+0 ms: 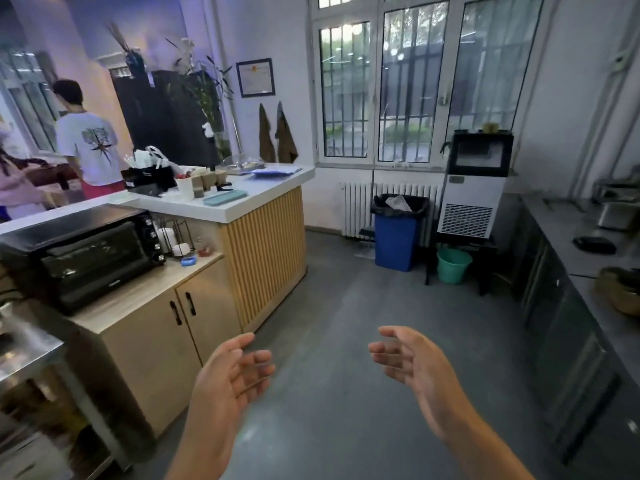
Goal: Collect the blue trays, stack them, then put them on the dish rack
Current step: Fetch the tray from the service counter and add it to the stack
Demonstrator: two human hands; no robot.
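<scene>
A person's left hand (232,372) and right hand (408,362) hang empty at the bottom centre of the frame, palms turned toward each other, fingers spread and loosely curled, gripping nothing, above a bare grey floor (346,306). The only blue tray (225,197) that can be made out lies flat on the white counter (242,211) left of centre, near its front edge and just beside a cluster of cups and brown paper holders (207,181); whether it is a single tray or several already stacked cannot be told at this size. It sits well apart from both hands. A wire rack (175,233) holding white cups stands on the lower wooden cabinet (145,292) beside the black toaster oven (79,258), in the left middle of the frame, and may be the dish rack named in the task, though that is a judgement only. Other people (88,143) stand beyond the counter at upper left. A blue bin (396,237) and a green bucket (453,265) stand under the barred windows at centre right, and a steel worktop (585,258) runs down the right edge. By the look of things the job is at its very start: nothing is in hand, no stack can be seen being carried, and nothing blue rests on the rack, so collecting, stacking and placing all appear to lie ahead
</scene>
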